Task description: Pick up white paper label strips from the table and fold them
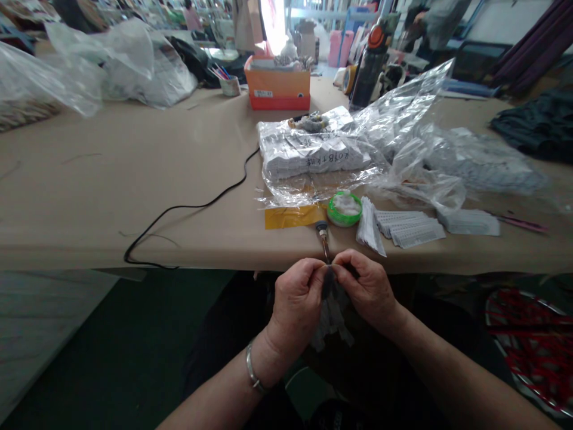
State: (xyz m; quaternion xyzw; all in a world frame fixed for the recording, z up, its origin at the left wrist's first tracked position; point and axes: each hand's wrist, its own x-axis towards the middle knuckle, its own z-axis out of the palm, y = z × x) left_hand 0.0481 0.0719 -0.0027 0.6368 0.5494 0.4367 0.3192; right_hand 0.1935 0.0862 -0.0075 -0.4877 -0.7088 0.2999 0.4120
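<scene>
At the table's front edge my left hand (299, 297) and my right hand (367, 288) meet, fingertips pinched together. Between them they grip a small dark piece (330, 283), with pale strips (332, 319) hanging below it. What exactly the fingertips pinch is too small to tell. A soldering iron (325, 242) points its metal tip at my fingertips; whether they touch cannot be made out. Behind it lies yellow tape (290, 217), and a green round tin (344, 209) with white fluff stands beside that. White label strips (409, 227) are fanned out to the right.
A black cord (192, 206) curves over the table (89, 197). Clear plastic (322, 158) wraps stacked labels. Farther back are an orange box (278, 83), a pen cup (230, 86) and a dark bottle (364, 71). Pink-handled scissors (523, 224) lie right; a basket (532, 346) holds red pieces.
</scene>
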